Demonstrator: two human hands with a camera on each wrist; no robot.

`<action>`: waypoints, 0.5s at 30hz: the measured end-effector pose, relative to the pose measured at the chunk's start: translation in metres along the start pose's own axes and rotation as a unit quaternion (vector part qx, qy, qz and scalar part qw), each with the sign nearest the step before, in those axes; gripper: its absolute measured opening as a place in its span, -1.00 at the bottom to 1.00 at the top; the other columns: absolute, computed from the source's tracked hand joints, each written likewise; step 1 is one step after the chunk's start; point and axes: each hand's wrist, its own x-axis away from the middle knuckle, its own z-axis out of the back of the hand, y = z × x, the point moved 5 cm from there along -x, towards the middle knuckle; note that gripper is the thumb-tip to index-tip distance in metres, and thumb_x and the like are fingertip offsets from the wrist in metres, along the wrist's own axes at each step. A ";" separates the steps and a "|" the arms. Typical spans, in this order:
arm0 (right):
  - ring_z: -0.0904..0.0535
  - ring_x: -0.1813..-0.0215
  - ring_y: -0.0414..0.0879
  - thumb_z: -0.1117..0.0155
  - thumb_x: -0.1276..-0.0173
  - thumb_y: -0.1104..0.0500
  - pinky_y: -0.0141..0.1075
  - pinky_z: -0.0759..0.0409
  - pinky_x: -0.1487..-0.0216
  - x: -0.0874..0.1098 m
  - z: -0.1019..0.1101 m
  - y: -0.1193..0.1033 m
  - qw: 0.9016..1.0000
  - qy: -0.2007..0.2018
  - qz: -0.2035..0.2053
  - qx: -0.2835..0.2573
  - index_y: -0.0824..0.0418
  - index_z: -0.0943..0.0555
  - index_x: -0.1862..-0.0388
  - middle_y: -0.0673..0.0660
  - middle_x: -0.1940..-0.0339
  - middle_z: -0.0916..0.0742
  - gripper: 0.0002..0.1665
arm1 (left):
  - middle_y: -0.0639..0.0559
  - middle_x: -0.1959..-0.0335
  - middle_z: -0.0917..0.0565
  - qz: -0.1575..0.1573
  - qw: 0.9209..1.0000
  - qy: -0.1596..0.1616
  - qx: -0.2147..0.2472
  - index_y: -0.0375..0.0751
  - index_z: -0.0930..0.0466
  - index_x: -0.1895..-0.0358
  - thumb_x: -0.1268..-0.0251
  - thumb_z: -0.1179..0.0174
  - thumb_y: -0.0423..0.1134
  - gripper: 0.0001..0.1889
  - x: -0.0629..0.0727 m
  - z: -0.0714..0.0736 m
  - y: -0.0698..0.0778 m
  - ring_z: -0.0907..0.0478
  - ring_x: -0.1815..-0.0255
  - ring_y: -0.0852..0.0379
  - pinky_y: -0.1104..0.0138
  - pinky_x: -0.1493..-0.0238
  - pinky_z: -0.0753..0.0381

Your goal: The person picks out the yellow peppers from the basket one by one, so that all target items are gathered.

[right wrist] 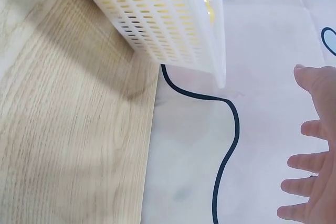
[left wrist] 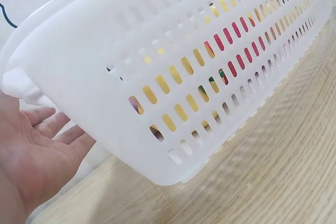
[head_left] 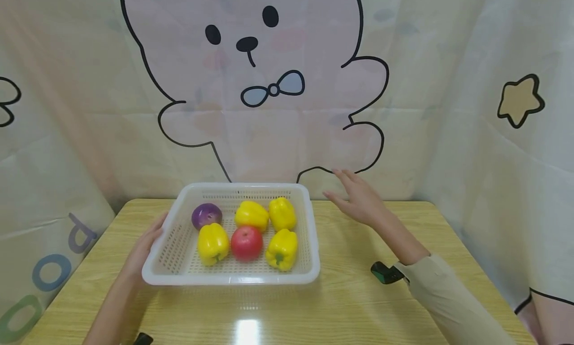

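A white plastic basket with slotted walls stands on the table. Inside are several yellow bell peppers, a round red fruit and a round purple piece of produce. My left hand is at the basket's left side, its fingers loosely extended along the outer wall. The left wrist view shows that hand with fingertips partly behind the basket's end. To the right of the basket, my right hand is raised in the air, apart from it. Its fingers are spread and hold nothing.
The light wood table ends at a printed curtain close behind the basket. More curtain hangs along the right side, and another stretch along the left. A dark wrist device sits by the right sleeve.
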 end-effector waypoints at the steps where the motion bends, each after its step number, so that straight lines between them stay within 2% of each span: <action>1: -0.20 -0.63 0.44 -0.16 -0.63 -0.20 0.37 -0.22 -0.54 -0.001 -0.001 -0.001 1.000 -0.001 0.000 -0.001 0.22 -0.17 -0.72 0.45 -0.66 -0.28 -0.10 | 0.65 -0.22 -0.57 -0.003 1.000 -0.002 0.003 0.10 0.17 -0.77 -0.82 0.37 -0.06 -0.41 0.001 0.000 0.000 -0.60 -0.16 0.41 0.46 -0.09 -0.61; 4: -0.20 -0.63 0.43 -0.18 -0.62 -0.19 0.38 -0.24 -0.53 -0.004 -0.002 -0.007 1.000 -0.004 0.001 -0.002 0.20 -0.18 -0.72 0.44 -0.66 -0.28 -0.10 | 0.64 -0.24 -0.56 -0.007 1.000 -0.006 0.008 0.16 0.13 -0.76 -0.82 0.36 -0.07 -0.42 0.002 -0.001 0.000 -0.60 -0.17 0.41 0.45 -0.09 -0.62; 10: -0.23 -0.63 0.42 -0.18 -0.62 -0.18 0.39 -0.26 -0.51 -0.012 -0.005 -0.019 1.000 -0.008 0.013 0.002 0.19 -0.19 -0.71 0.43 -0.66 -0.29 -0.12 | 0.66 -0.24 -0.55 -0.005 1.000 -0.002 0.001 0.06 0.22 -0.77 -0.82 0.35 -0.05 -0.38 0.003 -0.001 -0.001 -0.60 -0.18 0.42 0.44 -0.09 -0.63; 15: -0.26 -0.63 0.37 -0.16 -0.63 -0.19 0.35 -0.29 -0.51 -0.017 -0.008 -0.029 1.000 -0.015 0.016 0.001 0.19 -0.22 -0.70 0.39 -0.66 -0.32 -0.14 | 0.59 -0.24 -0.58 -0.013 1.000 0.000 0.005 0.04 0.19 -0.77 -0.81 0.32 -0.07 -0.39 0.000 -0.001 -0.001 -0.64 -0.15 0.36 0.39 -0.06 -0.67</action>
